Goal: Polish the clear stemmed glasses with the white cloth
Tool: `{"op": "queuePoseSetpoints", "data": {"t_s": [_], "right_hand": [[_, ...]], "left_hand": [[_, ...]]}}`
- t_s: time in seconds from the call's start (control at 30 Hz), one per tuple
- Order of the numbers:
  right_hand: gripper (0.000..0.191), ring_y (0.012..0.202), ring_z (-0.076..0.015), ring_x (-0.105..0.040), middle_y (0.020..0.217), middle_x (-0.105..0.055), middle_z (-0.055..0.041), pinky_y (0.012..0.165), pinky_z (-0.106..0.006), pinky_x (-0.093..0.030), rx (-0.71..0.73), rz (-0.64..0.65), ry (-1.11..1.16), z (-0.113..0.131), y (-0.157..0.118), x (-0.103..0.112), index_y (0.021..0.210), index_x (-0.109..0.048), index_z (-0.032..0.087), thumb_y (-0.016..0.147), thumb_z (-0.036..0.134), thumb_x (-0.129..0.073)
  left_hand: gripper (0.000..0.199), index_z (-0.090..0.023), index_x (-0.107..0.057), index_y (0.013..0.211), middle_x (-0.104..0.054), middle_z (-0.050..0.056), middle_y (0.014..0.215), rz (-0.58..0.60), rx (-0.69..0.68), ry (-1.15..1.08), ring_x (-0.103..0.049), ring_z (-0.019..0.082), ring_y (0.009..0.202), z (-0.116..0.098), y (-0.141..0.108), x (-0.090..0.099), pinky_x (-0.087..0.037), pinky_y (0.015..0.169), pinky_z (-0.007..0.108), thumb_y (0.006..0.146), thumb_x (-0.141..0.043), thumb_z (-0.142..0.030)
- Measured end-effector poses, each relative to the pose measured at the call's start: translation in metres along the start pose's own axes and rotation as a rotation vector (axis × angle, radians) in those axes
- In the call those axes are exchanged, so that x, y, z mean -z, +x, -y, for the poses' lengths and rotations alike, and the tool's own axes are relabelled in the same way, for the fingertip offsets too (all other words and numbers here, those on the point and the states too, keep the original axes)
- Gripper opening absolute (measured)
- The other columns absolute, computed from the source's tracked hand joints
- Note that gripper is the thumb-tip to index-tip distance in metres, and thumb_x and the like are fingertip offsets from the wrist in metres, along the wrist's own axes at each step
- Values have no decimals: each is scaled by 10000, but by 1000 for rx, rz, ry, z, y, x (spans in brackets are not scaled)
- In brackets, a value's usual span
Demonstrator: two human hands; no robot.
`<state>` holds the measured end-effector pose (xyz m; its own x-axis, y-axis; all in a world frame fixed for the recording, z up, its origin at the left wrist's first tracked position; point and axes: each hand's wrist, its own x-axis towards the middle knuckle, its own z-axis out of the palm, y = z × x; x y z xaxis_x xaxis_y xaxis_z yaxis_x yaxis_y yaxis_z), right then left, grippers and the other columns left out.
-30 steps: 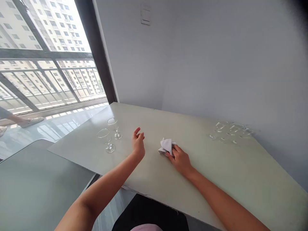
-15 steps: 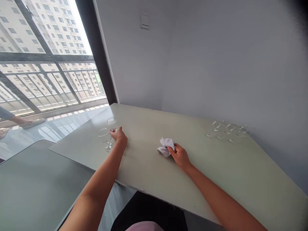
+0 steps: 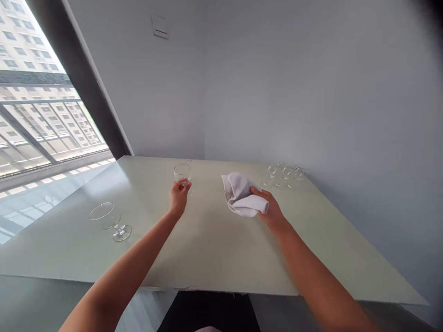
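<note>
My left hand (image 3: 180, 197) has its fingers closed round the lower part of a clear stemmed glass (image 3: 182, 170), held upright with its rim on top. The hand hides most of the stem. In my right hand (image 3: 272, 210) is a folded white cloth (image 3: 242, 193), pinched at its right side and held above the table. Another stemmed glass (image 3: 112, 221) stands on the table to the left of my left forearm, with nothing touching it.
Several stemmed glasses (image 3: 284, 175) stand grouped at the back right of the pale table (image 3: 214, 258), near the wall (image 3: 311, 92). A window with a railing (image 3: 44, 120) is at the left. The table's front edge runs below my forearms.
My view has turned to the right. My left hand has brought one glass away from the other, toward the middle. The cloth in my right hand is raised and spread wider.
</note>
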<state>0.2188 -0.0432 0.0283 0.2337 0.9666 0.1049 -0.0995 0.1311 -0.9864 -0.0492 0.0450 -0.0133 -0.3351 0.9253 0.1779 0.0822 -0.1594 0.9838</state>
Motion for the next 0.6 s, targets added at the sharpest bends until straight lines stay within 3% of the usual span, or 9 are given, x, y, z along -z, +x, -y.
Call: {"op": "queuePoseSetpoints", "data": {"t_s": [0.1, 0.2, 0.33, 0.47, 0.53, 0.6], "right_hand": [[292, 517, -182, -567, 552, -592, -23, 489, -304, -444, -180, -26, 131, 7, -10, 18, 643, -606, 167, 661, 457, -642], [267, 568, -194, -595, 606, -633, -40, 522, -309, -465, -230, -160, 209, 5, -19, 28, 692, -623, 151, 587, 376, -719], [301, 617, -167, -592, 686, -643, -25, 553, -278, -467, -113, -384, 207, 4, -30, 29, 787, -623, 157, 564, 332, -726], [356, 733, -176, -586, 855, -622, -50, 617, -286, -469, 121, -506, -34, 11, -39, 8, 974, -557, 176, 673, 353, -627], [359, 805, -182, -574, 922, -605, -68, 690, -299, -466, 204, -455, -229, 12, -43, -13, 1035, -517, 181, 709, 317, -580], [355, 831, -180, -564, 948, -594, -71, 736, -306, -458, 213, -248, -387, 11, -47, -34, 1062, -507, 186, 723, 278, -556]], "left_hand": [[169, -217, -621, 828, -583, 39, 1032, 165, -126, 68, -534, 112, 694, -15, -14, -22, -419, 650, 248, 694, -591, -317], [162, -222, -617, 864, -624, 40, 973, 302, -182, 110, -564, 155, 794, -22, -28, -36, -417, 680, 256, 711, -577, -259], [222, -250, -610, 939, -657, 18, 891, 453, -297, 277, -567, 162, 741, -16, -48, -46, -397, 655, 257, 733, -544, -202], [437, -312, -465, 1204, -663, -1, 908, 497, -348, 350, -565, 153, 694, -3, -63, -47, -395, 634, 250, 780, -501, -210], [454, -311, -411, 1255, -660, 0, 906, 486, -401, 415, -571, 155, 715, 1, -68, -46, -397, 648, 251, 812, -476, -240], [418, -294, -414, 1252, -653, 3, 895, 461, -472, 510, -574, 156, 743, 3, -70, -45, -398, 662, 252, 838, -448, -257]]}}
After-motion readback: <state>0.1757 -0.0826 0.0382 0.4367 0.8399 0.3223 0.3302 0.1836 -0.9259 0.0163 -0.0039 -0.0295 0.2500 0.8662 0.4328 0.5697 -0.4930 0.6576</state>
